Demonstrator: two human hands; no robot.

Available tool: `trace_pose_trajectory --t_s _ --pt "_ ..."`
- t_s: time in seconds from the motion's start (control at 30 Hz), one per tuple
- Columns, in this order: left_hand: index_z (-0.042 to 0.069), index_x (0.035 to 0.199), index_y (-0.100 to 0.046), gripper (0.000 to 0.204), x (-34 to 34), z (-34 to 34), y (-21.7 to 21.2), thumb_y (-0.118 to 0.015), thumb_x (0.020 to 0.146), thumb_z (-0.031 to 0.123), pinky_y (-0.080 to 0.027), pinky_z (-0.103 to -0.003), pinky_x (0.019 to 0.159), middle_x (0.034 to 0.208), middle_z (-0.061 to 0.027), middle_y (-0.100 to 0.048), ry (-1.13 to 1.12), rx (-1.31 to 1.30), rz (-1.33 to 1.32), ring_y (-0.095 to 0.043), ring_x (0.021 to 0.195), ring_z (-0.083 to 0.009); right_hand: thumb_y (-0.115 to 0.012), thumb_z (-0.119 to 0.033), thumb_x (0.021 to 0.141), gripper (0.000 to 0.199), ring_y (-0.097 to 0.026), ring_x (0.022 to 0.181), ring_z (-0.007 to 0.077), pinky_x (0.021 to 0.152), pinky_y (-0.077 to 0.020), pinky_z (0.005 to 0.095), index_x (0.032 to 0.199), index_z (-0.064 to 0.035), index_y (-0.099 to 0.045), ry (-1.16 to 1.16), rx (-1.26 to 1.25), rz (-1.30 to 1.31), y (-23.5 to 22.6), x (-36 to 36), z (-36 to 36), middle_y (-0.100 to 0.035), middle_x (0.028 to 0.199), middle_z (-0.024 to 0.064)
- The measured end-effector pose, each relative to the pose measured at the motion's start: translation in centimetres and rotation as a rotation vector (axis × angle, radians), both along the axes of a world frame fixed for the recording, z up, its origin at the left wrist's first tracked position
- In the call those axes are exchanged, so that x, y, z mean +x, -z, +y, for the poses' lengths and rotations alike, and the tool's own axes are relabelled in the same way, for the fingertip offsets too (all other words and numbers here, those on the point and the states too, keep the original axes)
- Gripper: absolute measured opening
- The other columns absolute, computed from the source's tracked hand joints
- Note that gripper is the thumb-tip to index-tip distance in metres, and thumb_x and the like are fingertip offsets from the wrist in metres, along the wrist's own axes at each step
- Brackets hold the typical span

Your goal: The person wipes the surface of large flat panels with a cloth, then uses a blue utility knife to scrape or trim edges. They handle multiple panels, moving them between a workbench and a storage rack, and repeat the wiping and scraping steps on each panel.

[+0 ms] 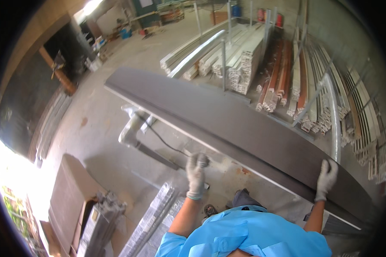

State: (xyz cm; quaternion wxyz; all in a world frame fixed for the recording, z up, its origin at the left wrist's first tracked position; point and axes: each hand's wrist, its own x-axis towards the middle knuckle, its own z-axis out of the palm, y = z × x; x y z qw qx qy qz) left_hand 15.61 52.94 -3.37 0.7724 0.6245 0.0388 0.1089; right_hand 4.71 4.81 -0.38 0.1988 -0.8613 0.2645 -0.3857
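A long dark brown panel (227, 115) with a stepped strip and a pale near edge runs slantwise in front of me. My right hand (327, 180), in a pale work glove, lies on its top near the right end, fingers stretched out. Off the near edge, my left hand (195, 173), gloved too, is closed round a small dark rounded object (204, 161). Its kind is mostly hidden by the fingers. A thin black cable (165, 142) runs toward that hand from beneath the panel.
Under the panel's left part stands a plastic-wrapped support (131, 130). Wrapped long profiles (148, 220) lie by my left arm, with a large cardboard piece (68, 201) beyond. White profiles (240, 55) and reddish-brown profiles (283, 68) are stacked on racks with upright metal posts behind.
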Motion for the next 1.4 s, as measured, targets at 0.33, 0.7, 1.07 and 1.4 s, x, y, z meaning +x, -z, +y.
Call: trace_pose_trajectory --t_s 0.33,0.7,1.07,1.4 --pt "0.010 0.117 -0.068 0.044 22.5 2.1 -11.2 -0.066 0.095 0.049 -0.047 -0.043 0.099 0.114 -0.0143 -0.069 0.132 1.306 -0.382 -0.062 0.115 -0.0337 -0.065 -0.060 0.093 0.075 -0.070 0.096 0.0250 0.080 -0.0581 0.0411 0.138 -0.0017 -0.053 -0.605 1.496 0.354 2.4 -10.4 8.8 -0.066 0.117 0.0197" --pt "0.002 0.131 -0.064 0.070 47.0 3.2 -2.8 -0.056 0.094 0.060 -0.044 -0.038 0.102 0.125 -0.0108 -0.066 0.999 1.580 0.003 -0.059 0.119 -0.0231 -0.047 -0.044 0.107 0.061 -0.043 0.138 0.0268 0.114 -0.0382 0.0374 0.149 0.0003 -0.042 0.080 1.608 -0.709 3.5 1.7 21.6 -0.046 0.150 0.0164" --pt "0.001 0.143 -0.049 0.097 50.9 1.8 -1.4 -0.034 0.092 0.083 -0.022 -0.046 0.116 0.143 -0.0194 -0.047 1.146 1.705 -0.010 -0.038 0.134 -0.0399 -0.059 -0.053 0.100 0.062 -0.056 0.126 0.0173 0.104 -0.0492 0.0345 0.143 -0.0078 -0.053 0.353 1.678 -1.000 2.1 4.3 22.1 -0.059 0.140 0.0067" --pt "-0.009 0.109 -0.067 0.079 38.3 3.3 -4.4 -0.053 0.098 0.068 -0.049 -0.039 0.084 0.093 -0.0151 -0.071 1.302 1.430 -0.228 -0.060 0.090 -0.0224 -0.071 -0.046 0.095 0.073 -0.052 0.131 0.0261 0.110 -0.0425 0.0394 0.140 0.0063 -0.049 0.553 1.406 -1.102 1.1 -5.6 23.6 -0.059 0.137 0.0185"
